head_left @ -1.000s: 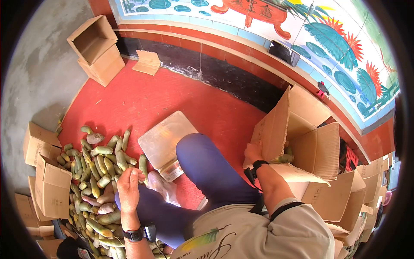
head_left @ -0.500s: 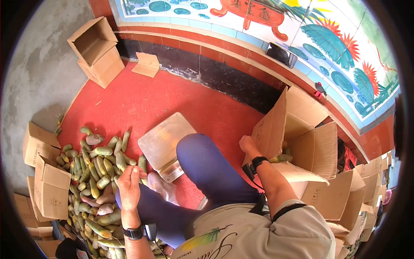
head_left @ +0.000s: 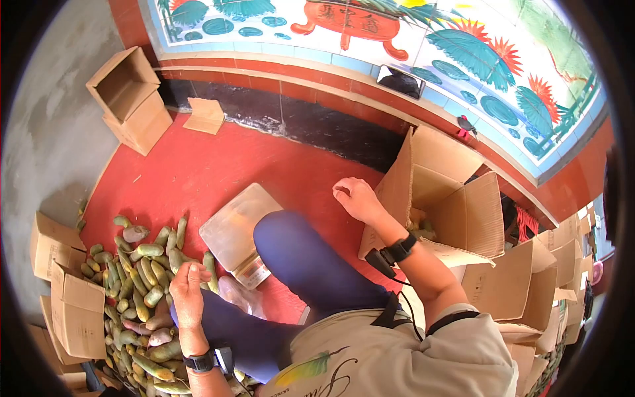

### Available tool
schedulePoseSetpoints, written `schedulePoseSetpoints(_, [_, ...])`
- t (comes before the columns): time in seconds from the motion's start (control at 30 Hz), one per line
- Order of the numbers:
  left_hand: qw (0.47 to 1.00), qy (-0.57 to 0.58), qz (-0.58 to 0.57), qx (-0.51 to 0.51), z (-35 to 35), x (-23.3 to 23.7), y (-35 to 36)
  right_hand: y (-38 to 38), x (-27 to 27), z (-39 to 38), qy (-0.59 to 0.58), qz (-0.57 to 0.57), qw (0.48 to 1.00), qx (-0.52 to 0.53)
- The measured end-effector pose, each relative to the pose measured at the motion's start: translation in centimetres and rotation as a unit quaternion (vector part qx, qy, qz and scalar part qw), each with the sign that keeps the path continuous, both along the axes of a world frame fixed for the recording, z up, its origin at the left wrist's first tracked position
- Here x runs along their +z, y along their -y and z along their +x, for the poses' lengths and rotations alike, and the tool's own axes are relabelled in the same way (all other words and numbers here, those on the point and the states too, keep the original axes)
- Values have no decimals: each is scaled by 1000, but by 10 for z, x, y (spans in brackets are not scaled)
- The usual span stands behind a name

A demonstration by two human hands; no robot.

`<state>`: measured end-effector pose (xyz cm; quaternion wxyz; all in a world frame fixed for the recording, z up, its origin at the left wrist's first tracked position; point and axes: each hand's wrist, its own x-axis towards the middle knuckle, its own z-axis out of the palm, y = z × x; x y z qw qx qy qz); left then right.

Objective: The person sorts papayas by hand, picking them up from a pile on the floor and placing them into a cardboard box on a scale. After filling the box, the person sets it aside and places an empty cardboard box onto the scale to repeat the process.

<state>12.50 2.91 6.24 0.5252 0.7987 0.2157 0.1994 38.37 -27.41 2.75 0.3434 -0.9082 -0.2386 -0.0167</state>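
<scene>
My left hand [head_left: 187, 294] is raised beside a heap of long green-brown, cucumber-like vegetables [head_left: 151, 271]. Its thumb and fingertips are pressed together, and anything between them is too small to make out. Over the red floor, left of the large open cardboard box [head_left: 466, 215], hangs my right hand [head_left: 358, 198]. Its fingers are loosely bent and a little apart, with nothing visible in them. A few vegetables [head_left: 423, 228] show inside that box, whose front flap partly hides them. A few pinkish vegetables [head_left: 160, 336] lie among the green ones.
A clear plastic bin [head_left: 237, 218] stands by my knee, with a crumpled plastic bag [head_left: 241, 296] near it. Small cartons [head_left: 78, 304] line the heap's left side. More open boxes [head_left: 506, 288] stand at right. Stacked cartons [head_left: 137, 116] stand by the wall; a phone [head_left: 401, 82] rests on the ledge.
My right hand has moved left and up, away from the large box's side, and its fingers have come into fuller view. My left hand stays near the heap. The view has shifted slightly.
</scene>
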Motion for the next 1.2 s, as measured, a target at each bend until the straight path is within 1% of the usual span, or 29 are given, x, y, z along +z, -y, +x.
schedulePoseSetpoints(0.03, [1000,-1,-1,1,1,-1,-1,2,16,-6,57,47,997,30])
schedulePoseSetpoints(0.07, [1000,5,-10,-1,1,-2,-1,7,35,-13,59,47,997,24])
schedulePoseSetpoints(0.13, [1000,8,-17,-8,3,-3,-1,20,74,-24,125,101,985,55])
schedulePoseSetpoints(0.17, [1000,10,-24,-10,4,-4,-1,30,93,-27,158,93,981,59])
schedulePoseSetpoints(0.23, [1000,16,-15,-20,7,-8,-4,60,114,-29,222,77,972,3])
schedulePoseSetpoints(0.3, [999,9,-14,-27,10,-10,-5,99,126,-31,254,66,961,-82])
schedulePoseSetpoints(0.37, [999,8,-17,-27,15,-13,-3,152,130,-31,247,36,951,-181])
schedulePoseSetpoints(0.43, [999,5,-7,-38,19,-11,-2,226,124,-27,308,-70,910,-270])
schedulePoseSetpoints(0.5, [999,4,-19,-39,23,-16,-4,312,111,-33,285,-140,871,-376])
schedulePoseSetpoints(0.57, [999,2,-30,-40,28,-20,-5,398,93,-55,305,-217,800,-469])
schedulePoseSetpoints(0.63, [999,-4,-7,-38,32,-22,-5,448,88,-100,209,-331,699,-599])
schedulePoseSetpoints(0.7, [998,-8,-22,-49,36,-22,-5,516,52,-148,156,-363,640,-659])
schedulePoseSetpoints(0.77, [998,-2,13,-61,38,-25,-5,513,46,-198,42,-345,596,-724])
schedulePoseSetpoints(0.83, [997,-6,30,-64,39,-26,-5,592,-8,-235,-114,-302,638,-699])
schedulePoseSetpoints(0.87, [997,-12,47,-64,40,-26,-5,623,-34,-255,-98,-342,695,-625])
schedulePoseSetpoints(0.9, [997,-10,48,-65,40,-25,-4,640,-49,-267,-80,-378,745,-543])
schedulePoseSetpoints(0.93, [997,-21,54,-58,41,-24,-2,546,5,-255,-58,-253,681,-685])
schedulePoseSetpoints(0.97, [996,-32,60,-51,42,-24,-2,552,5,-251,-58,-250,681,-686])
schedulePoseSetpoints(1.03, [996,-31,64,-56,41,-27,-7,567,-3,-246,-146,-278,705,-636])
schedulePoseSetpoints(1.07, [996,-31,65,-60,41,-28,-7,571,-7,-242,-144,-278,706,-636])
schedulePoseSetpoints(1.13, [996,-23,69,-51,40,-28,-5,575,-17,-233,-104,-283,689,-659])
schedulePoseSetpoints(1.2, [997,-8,73,-39,39,-25,-2,571,-21,-225,-77,-291,691,-657])
